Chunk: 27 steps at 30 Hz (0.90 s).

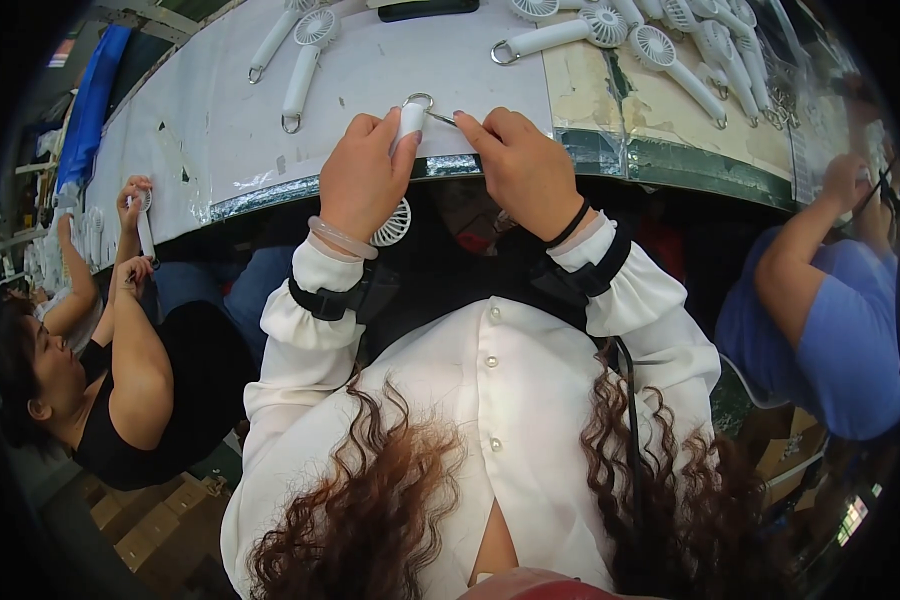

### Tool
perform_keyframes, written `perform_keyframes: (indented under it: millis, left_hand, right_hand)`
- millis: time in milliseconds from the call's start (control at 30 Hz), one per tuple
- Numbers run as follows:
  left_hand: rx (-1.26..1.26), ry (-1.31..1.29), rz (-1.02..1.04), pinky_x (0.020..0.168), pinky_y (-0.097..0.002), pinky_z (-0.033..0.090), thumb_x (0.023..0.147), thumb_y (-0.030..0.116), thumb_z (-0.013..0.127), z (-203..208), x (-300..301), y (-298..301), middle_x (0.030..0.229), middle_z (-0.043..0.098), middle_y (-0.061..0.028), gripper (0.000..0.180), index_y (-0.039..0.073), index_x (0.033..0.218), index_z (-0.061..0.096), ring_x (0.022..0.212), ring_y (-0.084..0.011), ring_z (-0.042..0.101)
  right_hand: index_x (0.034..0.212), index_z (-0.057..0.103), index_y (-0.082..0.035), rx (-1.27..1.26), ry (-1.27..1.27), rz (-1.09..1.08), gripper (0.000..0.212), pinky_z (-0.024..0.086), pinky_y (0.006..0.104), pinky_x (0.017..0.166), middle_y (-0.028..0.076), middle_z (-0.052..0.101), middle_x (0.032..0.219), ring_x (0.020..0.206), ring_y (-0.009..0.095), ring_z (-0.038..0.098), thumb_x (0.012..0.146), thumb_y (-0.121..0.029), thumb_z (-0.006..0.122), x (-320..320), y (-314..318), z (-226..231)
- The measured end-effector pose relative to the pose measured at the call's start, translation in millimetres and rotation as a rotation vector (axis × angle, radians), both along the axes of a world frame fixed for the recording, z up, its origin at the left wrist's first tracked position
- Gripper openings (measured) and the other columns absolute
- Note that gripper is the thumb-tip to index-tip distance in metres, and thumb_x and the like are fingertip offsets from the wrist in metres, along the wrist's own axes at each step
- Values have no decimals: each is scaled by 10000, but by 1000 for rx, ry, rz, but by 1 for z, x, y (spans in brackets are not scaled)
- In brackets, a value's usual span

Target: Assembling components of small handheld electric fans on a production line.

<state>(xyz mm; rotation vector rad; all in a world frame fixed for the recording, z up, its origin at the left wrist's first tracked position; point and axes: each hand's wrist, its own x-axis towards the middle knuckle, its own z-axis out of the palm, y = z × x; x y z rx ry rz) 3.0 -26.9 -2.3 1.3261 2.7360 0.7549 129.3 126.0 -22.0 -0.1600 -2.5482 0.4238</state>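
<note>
My left hand [360, 185] is closed around a white handheld fan [410, 122] near the table's front edge. Its handle end, with a metal ring [419, 98], points away from me, and the round grille [393, 224] shows below the hand by the wrist. Pinched in the fingers of my right hand [535, 178] is a thin metal tool [441, 118], whose exact kind I cannot make out. The tool's tip reaches toward the ringed end of the handle; whether it touches is too small to tell.
Two white fans [305, 70] lie at the far left of the white tabletop [210, 120], and several more [710, 50] are heaped at the far right. A black object [428, 9] sits at the back. One person [130, 360] works at my left, another [820, 310] at my right.
</note>
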Motion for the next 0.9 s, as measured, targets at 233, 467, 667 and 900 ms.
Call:
perform_keyframes:
  millis: [233,467,667,900]
  left_hand:
    - [-36,3,-2,611,-383,488,913,254,569,2,-2,3,869,584,-110,292,57,1123,620,728,-294,604]
    - [-24,-25,-14,624,-378,491,912,255,571,2,-1,-1,887,587,-108,299,54,1129,616,745,-294,608]
    - [-31,-55,-3,635,-362,492,905,245,581,3,-2,-6,895,582,-102,313,52,1151,605,747,-278,608]
    - [29,-168,-3,635,-321,484,895,208,593,9,0,-6,878,563,-83,344,50,1200,589,715,-219,584]
  right_hand:
    - [1153,632,-147,66,-37,-5,390,490,311,558,22,535,818,734,206,584,785,-19,613,0,-2,0]
    - [1149,647,-155,-33,29,-31,391,486,309,556,29,546,807,702,211,585,785,-16,618,1,8,-3]
    - [1173,645,-176,-58,43,-33,434,480,301,544,24,563,804,663,205,582,771,-12,636,1,7,1]
    - [1179,642,-184,-87,35,-5,454,478,299,541,27,558,807,671,199,579,764,-1,632,-1,9,3]
